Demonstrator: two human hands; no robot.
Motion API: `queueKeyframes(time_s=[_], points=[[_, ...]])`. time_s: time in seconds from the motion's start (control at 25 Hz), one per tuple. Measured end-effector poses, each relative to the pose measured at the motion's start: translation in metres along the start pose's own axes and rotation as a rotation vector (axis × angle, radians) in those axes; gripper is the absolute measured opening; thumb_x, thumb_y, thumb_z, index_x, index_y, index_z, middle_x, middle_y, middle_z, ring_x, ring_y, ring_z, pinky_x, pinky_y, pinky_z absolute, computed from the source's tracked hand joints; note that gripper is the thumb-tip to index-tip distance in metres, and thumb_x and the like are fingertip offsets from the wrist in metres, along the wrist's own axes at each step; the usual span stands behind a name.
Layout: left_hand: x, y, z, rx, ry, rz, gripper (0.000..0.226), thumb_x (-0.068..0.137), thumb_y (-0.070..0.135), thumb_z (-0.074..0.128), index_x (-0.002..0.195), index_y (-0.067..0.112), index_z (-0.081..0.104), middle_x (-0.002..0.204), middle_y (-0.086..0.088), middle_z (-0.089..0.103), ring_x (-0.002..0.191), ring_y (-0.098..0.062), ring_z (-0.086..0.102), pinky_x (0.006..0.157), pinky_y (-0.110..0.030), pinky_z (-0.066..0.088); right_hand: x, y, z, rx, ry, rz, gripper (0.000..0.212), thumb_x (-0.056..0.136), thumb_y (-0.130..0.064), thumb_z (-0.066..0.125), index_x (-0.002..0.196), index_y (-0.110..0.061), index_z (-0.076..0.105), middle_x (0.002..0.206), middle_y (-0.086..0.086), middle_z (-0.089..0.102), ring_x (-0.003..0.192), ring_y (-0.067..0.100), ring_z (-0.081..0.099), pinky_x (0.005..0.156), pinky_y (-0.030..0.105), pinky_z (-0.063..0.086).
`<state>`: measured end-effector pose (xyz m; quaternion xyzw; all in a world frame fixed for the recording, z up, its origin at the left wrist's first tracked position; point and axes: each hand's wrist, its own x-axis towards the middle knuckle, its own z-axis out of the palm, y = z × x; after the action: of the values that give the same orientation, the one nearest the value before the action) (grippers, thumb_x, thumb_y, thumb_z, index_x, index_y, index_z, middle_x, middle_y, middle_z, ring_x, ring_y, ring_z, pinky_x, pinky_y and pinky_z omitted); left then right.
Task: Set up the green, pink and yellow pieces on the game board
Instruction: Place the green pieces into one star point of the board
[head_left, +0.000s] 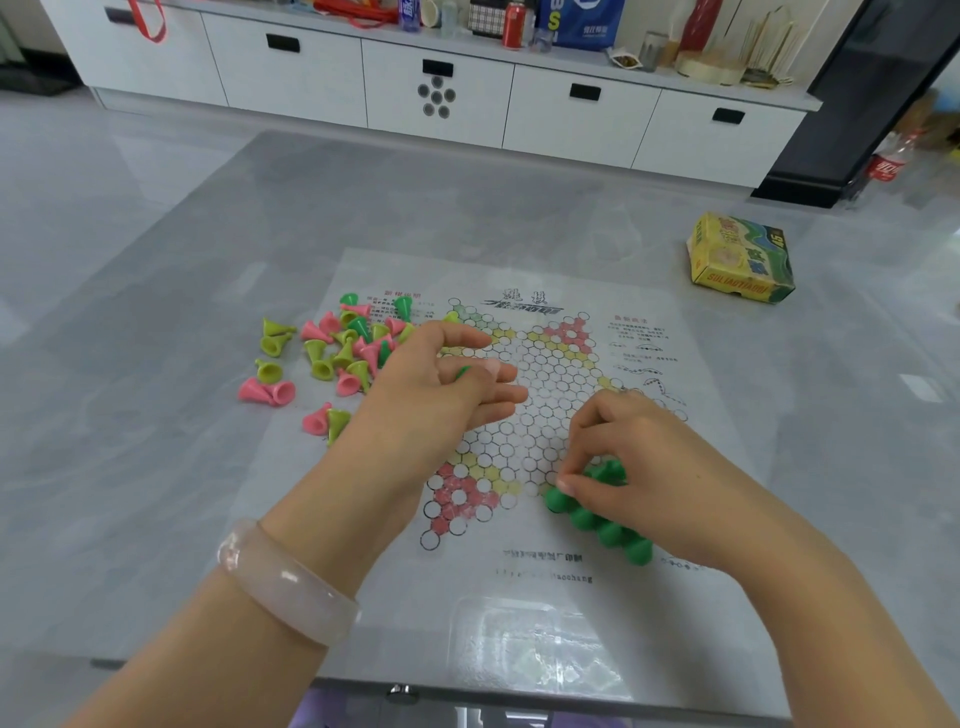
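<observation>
Pinching a green piece (560, 498), right hand (628, 462); left hand (447, 379) fingers loosely cup another.

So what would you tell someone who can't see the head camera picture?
The right hand pinches a green piece onto the paper game board, beside more green pieces; the left hand holds another near loose pieces.

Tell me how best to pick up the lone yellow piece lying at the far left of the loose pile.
Pinch the yellow piece by its narrow stem, coming from above. It lies on its side, flared base left, stem pointing right, with bare table around it, so fingers fit either side.
</observation>
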<state>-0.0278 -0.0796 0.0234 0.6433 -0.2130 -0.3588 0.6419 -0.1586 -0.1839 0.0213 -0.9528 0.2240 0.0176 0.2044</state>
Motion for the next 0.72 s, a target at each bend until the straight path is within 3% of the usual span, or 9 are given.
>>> queueKeyframes(time_s=[0.24,0.4,0.48,0.6,0.72], points=[[0.001,-0.001,0.000,0.130,0.022,0.013,0.016,0.090,0.013,0.051,0.100,0.024,0.054,0.084,0.013,0.070,0.074,-0.005,0.058,0.075,-0.022,0.048,-0.001,0.002,0.000,0.004,-0.001,-0.021,0.006,0.082,-0.032,0.060,0.080,-0.028,0.064,0.091,-0.018,0.047,0.098,0.009,0.041,0.090,0.024,0.033],[0.001,-0.002,-0.001,0.092,-0.003,-0.014,0.025,0.088,0.002,0.051,0.104,0.021,0.054,0.097,0.006,0.066,0.081,-0.009,0.063,0.085,-0.025,0.052,-0.003,0.007,-0.001,0.040,0.014,-0.037,0.014,0.083,-0.036,0.057,0.089,-0.029,0.067,0.096,-0.016,0.052,0.098,0.005,0.042,0.086,0.017,0.033],[0.000,-0.001,0.000,0.064,-0.009,-0.012,0.026,0.085,0.000,0.055,0.100,0.023,0.055,0.102,0.001,0.061,0.080,-0.010,0.068,0.085,-0.026,0.054,-0.002,0.008,-0.004,0.109,0.107,-0.027,0.016,0.084,-0.036,0.054,0.091,-0.030,0.067,0.094,-0.019,0.054,0.095,0.000,0.046,0.081,0.011,0.033],[-0.003,-0.001,0.003,0.020,-0.083,-0.048,0.030,0.083,0.001,0.059,0.102,0.024,0.055,0.105,-0.002,0.059,0.080,-0.011,0.071,0.084,-0.025,0.055,0.002,0.004,-0.006,0.281,0.372,-0.007,0.015,0.086,-0.027,0.054,0.090,-0.029,0.068,0.084,-0.021,0.059,0.088,-0.004,0.053,0.076,0.005,0.039],[-0.006,-0.002,0.008,0.003,-0.202,-0.089,0.040,0.082,0.000,0.060,0.115,0.023,0.052,0.108,-0.003,0.062,0.087,-0.013,0.071,0.081,-0.021,0.056,0.006,-0.005,-0.003,0.427,0.391,-0.033,0.015,0.085,-0.021,0.057,0.084,-0.030,0.068,0.076,-0.019,0.063,0.084,-0.003,0.056,0.074,0.006,0.041]])
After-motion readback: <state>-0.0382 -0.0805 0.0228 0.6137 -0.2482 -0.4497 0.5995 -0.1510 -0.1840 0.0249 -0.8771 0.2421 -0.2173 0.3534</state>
